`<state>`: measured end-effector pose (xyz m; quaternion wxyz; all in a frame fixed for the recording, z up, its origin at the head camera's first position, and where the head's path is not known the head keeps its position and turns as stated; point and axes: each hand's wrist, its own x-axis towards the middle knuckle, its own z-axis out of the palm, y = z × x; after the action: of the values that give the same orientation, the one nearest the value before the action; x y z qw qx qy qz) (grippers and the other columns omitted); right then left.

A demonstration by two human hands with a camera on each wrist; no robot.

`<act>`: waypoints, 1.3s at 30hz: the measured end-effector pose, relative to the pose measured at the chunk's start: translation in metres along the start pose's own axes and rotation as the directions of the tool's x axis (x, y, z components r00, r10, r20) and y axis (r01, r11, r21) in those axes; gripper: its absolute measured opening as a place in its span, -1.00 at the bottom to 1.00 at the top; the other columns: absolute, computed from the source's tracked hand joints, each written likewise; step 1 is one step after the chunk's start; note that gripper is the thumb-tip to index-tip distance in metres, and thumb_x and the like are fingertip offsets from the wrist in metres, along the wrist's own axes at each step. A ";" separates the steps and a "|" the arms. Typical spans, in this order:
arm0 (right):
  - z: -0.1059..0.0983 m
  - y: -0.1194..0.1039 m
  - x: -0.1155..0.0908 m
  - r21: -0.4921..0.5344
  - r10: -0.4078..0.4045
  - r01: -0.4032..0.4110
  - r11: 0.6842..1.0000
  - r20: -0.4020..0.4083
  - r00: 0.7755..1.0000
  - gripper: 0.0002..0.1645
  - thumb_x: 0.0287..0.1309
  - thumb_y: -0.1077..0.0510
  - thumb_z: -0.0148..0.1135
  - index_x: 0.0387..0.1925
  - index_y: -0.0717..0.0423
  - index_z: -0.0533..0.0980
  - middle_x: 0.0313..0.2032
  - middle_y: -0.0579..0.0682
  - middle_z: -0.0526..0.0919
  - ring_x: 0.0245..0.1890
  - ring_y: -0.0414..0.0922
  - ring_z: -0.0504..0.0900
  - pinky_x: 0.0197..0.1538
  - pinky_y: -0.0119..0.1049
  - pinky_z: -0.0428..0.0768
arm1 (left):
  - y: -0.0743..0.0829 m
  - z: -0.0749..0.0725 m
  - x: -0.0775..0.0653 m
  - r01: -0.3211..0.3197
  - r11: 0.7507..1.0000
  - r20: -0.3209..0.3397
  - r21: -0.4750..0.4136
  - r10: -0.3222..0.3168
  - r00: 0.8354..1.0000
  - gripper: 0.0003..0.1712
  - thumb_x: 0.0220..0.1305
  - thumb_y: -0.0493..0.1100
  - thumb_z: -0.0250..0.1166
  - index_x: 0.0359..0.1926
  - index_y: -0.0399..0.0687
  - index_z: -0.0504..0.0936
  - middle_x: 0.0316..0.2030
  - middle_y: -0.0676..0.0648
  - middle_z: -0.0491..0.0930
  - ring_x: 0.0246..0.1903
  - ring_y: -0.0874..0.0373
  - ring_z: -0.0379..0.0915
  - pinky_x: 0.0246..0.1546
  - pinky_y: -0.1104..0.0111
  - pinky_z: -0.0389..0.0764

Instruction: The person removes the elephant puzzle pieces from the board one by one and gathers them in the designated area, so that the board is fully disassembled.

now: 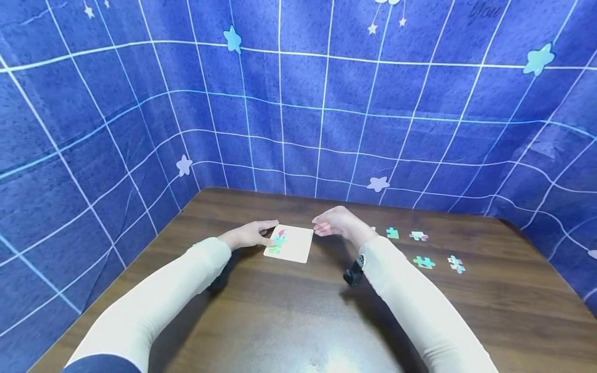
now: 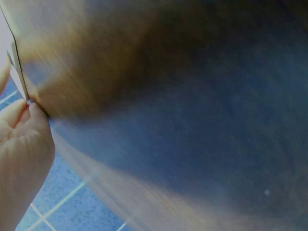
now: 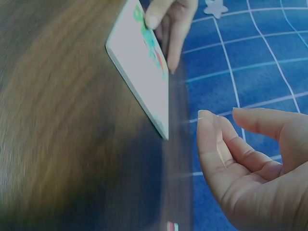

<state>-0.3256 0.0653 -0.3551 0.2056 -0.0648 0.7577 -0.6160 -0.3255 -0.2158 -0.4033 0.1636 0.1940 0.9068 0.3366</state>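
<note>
A white square puzzle board with a coloured picture along its left side lies toward the back of the table. My left hand grips its left edge, thumb over the top face and fingers along the rim. In the right wrist view, the thumb of that hand overlaps the picture. The left wrist view catches only a sliver of the board above the left hand. Near the board's far right corner, my right hand hovers with fingers loosely bent; a gap shows between thumb and fingertips, with nothing in it.
Several jigsaw pieces lie right of the right hand, among them a green piece, a pinkish piece, a green-blue piece and a multicoloured piece. The brown wooden table meets a blue gridded curtain behind.
</note>
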 end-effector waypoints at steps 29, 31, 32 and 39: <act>0.089 0.015 0.053 -0.242 0.040 -0.109 0.964 -0.277 0.960 -0.84 -0.10 0.39 0.39 -0.36 0.33 0.68 -0.50 0.06 0.70 -0.70 -0.25 0.55 -0.45 -0.43 0.67 | 0.008 0.003 -0.002 -0.013 1.000 -0.033 -0.016 0.013 0.999 -0.15 0.27 -0.17 0.30 0.44 -0.36 0.09 0.47 -0.30 0.03 0.46 -0.22 -0.06 0.46 0.02 0.06; 0.091 0.015 0.055 -0.271 0.048 -0.134 0.953 -0.303 0.952 -0.85 -0.13 0.38 0.43 -0.39 0.28 0.70 -0.49 0.04 0.71 -0.72 -0.26 0.54 -0.51 -0.45 0.64 | 0.008 0.004 -0.002 -0.015 1.000 -0.036 -0.014 0.014 0.999 -0.16 0.29 -0.17 0.29 0.44 -0.36 0.10 0.47 -0.30 0.03 0.46 -0.22 -0.07 0.46 0.01 0.04; 0.091 0.016 0.056 -0.283 0.049 -0.141 0.949 -0.309 0.950 -0.85 -0.15 0.38 0.45 -0.40 0.27 0.71 -0.49 0.03 0.72 -0.73 -0.26 0.54 -0.52 -0.46 0.63 | 0.008 0.004 -0.003 -0.019 1.000 -0.039 -0.010 0.019 0.999 -0.17 0.29 -0.18 0.28 0.44 -0.38 0.10 0.47 -0.31 0.03 0.46 -0.23 -0.07 0.46 0.00 0.04; 0.091 0.014 0.055 -0.326 0.019 -0.121 0.938 -0.300 0.954 -0.86 -0.15 0.38 0.46 -0.42 0.26 0.73 -0.52 0.06 0.75 -0.79 -0.28 0.51 -0.56 -0.47 0.62 | 0.013 0.005 -0.003 -0.018 1.000 -0.062 0.024 0.019 0.998 -0.21 0.29 -0.22 0.27 0.42 -0.38 0.14 0.46 -0.32 0.07 0.46 -0.23 -0.07 0.46 -0.02 0.04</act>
<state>-0.3380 -0.0333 -0.3959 0.0992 0.0195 0.8766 -0.4704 -0.3174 -0.2053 -0.3975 0.1298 0.1936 0.9136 0.3332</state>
